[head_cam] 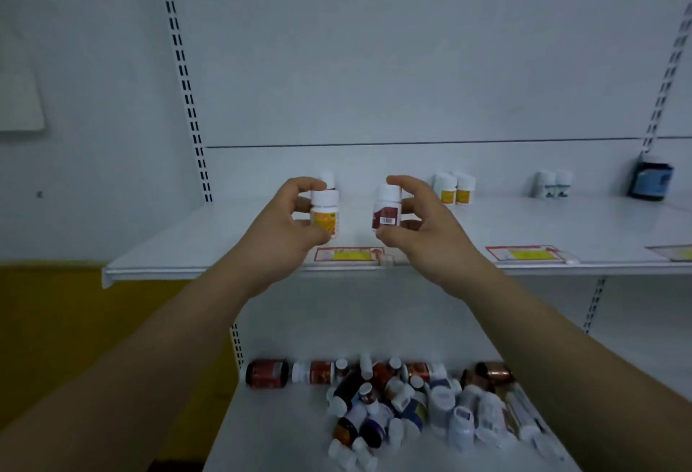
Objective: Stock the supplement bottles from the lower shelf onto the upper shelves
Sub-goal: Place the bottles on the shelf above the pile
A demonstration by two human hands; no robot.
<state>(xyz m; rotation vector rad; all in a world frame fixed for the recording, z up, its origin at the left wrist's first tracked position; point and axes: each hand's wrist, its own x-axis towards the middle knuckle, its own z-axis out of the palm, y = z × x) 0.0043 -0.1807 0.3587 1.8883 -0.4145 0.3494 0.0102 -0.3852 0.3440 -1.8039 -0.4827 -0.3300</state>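
Orange-labelled and white-capped, the orange bottle (324,217) is held upright in the left hand (282,218), with fingers and thumb curled round it. Just to its right, apart from it, the red bottle (387,212) is gripped upright in the right hand (425,222), a barcode turned towards the camera; the thumb is set under it and the fingers are bent behind it. Both bottles are held over the front part of the upper shelf (179,246); whether their bases touch it cannot be told.

Behind the orange bottle a white cap (328,177) is seen on the same shelf. Further right along the back, a yellow pair (455,188) is stood side by side, then a white pair (553,184), then a dark jar (651,179) near the right upright. Price tags (348,254) are fixed along the shelf's front edge.

On the lower shelf (269,430) a heap of bottles (408,404) is left lying, most of them tipped on their sides.
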